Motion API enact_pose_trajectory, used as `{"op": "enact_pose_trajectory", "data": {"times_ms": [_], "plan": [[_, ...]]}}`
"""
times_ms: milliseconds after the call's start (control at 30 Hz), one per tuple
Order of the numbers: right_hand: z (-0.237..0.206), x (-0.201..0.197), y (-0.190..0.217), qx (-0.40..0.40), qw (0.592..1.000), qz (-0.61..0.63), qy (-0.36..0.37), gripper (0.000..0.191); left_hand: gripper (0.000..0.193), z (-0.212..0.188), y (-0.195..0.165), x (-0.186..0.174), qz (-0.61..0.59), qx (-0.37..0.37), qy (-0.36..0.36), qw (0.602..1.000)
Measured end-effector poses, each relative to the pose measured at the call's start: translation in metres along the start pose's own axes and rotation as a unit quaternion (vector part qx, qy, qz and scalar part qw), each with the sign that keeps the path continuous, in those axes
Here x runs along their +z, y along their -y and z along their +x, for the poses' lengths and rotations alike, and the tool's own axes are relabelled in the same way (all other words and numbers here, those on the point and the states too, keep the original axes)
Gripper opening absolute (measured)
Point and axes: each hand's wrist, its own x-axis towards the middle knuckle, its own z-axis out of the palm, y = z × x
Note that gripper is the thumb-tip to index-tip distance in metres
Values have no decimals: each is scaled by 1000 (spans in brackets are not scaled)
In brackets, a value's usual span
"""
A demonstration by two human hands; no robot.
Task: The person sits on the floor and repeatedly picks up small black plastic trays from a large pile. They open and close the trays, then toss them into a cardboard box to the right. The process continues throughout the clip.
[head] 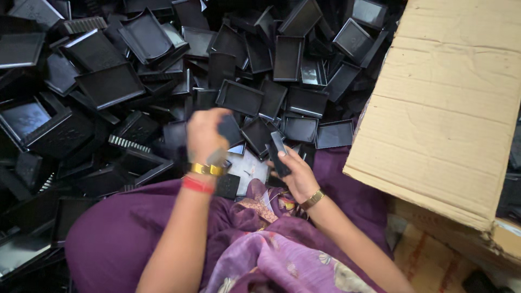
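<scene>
Seated before a heap of black plastic trays (pixel 239 97), left hand (pixel 205 135) closed on a dark piece (pixel 230 129), right hand (pixel 296 174) gripping another piece (pixel 279 152) over the lap, beside a cardboard box (pixel 450 108).

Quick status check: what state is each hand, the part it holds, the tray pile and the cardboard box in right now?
Left hand: raised, blurred, gripping a dark part.
Right hand: closed around a narrow black piece.
Black tray pile: loose, jumbled, unstacked.
Cardboard box: flap open, contents hidden.

Black trays (pixel 239 97); purple cloth (pixel 125 228)
</scene>
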Motion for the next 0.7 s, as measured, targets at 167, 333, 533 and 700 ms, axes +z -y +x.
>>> {"op": "enact_pose_trajectory", "data": {"times_ms": [167,333,533,700], "plan": [[-2,8,5,5,963,248,104,53,57,-39,-62,53,-606,-197,61,768],[-5,7,12,-93,976,197,10,48,62,-55,-59,66,-271,-21,42,961],[-3,2,-1,-213,977,5,6,63,75,-47,-64,53,-206,-33,168,963],[-5,2,-4,-142,989,22,21,61,101,-42,-58,52,-417,-113,260,863]]}}
